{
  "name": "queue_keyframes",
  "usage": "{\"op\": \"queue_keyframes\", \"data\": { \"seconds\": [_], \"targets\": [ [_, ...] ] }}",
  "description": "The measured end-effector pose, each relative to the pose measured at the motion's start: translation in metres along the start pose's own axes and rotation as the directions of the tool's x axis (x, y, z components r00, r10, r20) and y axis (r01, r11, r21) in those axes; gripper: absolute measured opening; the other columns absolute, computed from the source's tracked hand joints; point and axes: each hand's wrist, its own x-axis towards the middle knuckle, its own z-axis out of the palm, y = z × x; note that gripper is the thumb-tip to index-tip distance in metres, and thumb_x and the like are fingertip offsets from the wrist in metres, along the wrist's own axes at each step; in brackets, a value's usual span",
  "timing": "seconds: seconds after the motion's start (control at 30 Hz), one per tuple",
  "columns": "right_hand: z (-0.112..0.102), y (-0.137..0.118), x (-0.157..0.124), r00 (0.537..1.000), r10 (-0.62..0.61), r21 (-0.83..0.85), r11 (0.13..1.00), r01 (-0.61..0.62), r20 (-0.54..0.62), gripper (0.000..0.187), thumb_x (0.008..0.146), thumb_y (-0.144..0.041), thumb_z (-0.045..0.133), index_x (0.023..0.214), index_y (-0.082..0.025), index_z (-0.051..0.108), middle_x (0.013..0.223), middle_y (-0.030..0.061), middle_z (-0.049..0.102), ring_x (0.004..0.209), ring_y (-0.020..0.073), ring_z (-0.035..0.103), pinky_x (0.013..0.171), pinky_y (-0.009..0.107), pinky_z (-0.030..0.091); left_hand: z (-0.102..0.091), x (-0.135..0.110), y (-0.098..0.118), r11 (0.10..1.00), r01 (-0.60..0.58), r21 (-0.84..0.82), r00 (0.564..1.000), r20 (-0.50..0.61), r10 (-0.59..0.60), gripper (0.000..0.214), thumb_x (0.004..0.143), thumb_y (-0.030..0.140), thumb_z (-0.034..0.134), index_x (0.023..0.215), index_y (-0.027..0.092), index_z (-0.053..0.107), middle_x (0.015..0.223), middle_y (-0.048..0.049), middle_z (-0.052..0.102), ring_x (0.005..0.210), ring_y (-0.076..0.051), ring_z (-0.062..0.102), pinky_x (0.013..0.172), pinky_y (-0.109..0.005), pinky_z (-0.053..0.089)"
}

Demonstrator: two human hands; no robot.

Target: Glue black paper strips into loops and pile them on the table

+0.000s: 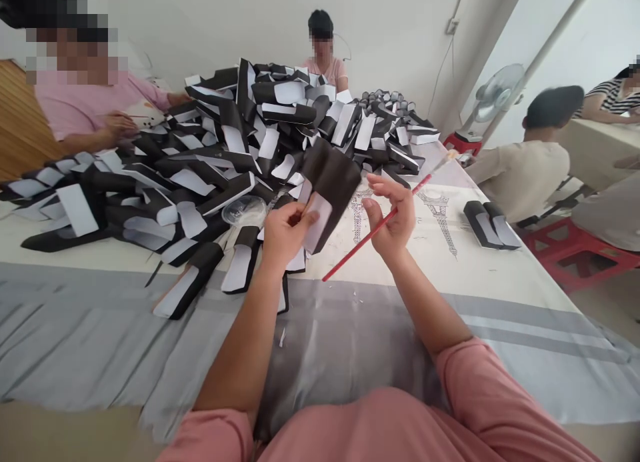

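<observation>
Left hand point(286, 237): closed around a folded black piece point(333, 192), thumb lying on its white panel point(318, 222). The piece stands up out of the grip, tilted toward the right hand, with its top edge above the fingers. Grip is firm, no visible gap at the thumb side.

Right hand point(393, 215): fingers curled, pinching a red-handled brush point(360, 246). The handle runs diagonally through the grip, low end toward the left hand's wrist, upper end out past the knuckles. Bristle end can't be made out. Hands are near each other but not touching.

Ahead of the left hand: large heap of similar black-and-white pieces point(210, 155), its nearest pieces just below the grip. A transparent plastic container point(244, 211) sits in the heap just beside the left hand. Right of the right hand: a pair of pieces point(487, 225) lying apart on the table cloth point(520, 322), which has grey stripes and a printed Eiffel Tower point(439, 222) under the brush.

Nothing blocks the space between the hands. Co-workers sit round the table: pink sleeve point(85, 109) far left, pink top point(325, 72) beyond the heap, beige top point(530, 182) on the right. Red stool point(580, 252) and a fan point(500, 92) are further right.
</observation>
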Motion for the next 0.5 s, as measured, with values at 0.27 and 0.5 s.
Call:
{"op": "queue_keyframes", "data": {
  "seconds": [0.27,0.5],
  "targets": [
    [0.003,0.001,-0.007,0.84,-0.189,-0.274,0.889,0.366,0.509,0.031,0.097,-0.008,0.048,0.114,-0.028,0.065,0.101,0.0011,0.075,0.117,0.0198,0.064,0.109,0.045,0.047,0.008,-0.018,0.013,0.608,-0.31,0.731,0.949,0.192,0.252,0.02,0.093,0.024,0.055,0.085,0.022,0.073,0.08,-0.0056,0.066,0.082,-0.024,0.063,0.062,-0.032,0.037],
    [0.009,0.004,-0.01,0.774,-0.198,-0.336,0.816,0.47,0.601,0.029,0.099,-0.008,0.042,0.1,-0.026,0.065,0.104,-0.0004,0.073,0.124,0.0185,0.059,0.122,0.048,0.035,0.011,-0.019,0.016,0.554,-0.392,0.734,0.92,0.297,0.257,0.032,0.099,0.024,0.047,0.077,0.02,0.071,0.072,-0.0053,0.062,0.075,-0.021,0.061,0.064,-0.033,0.037]
  ]
}}
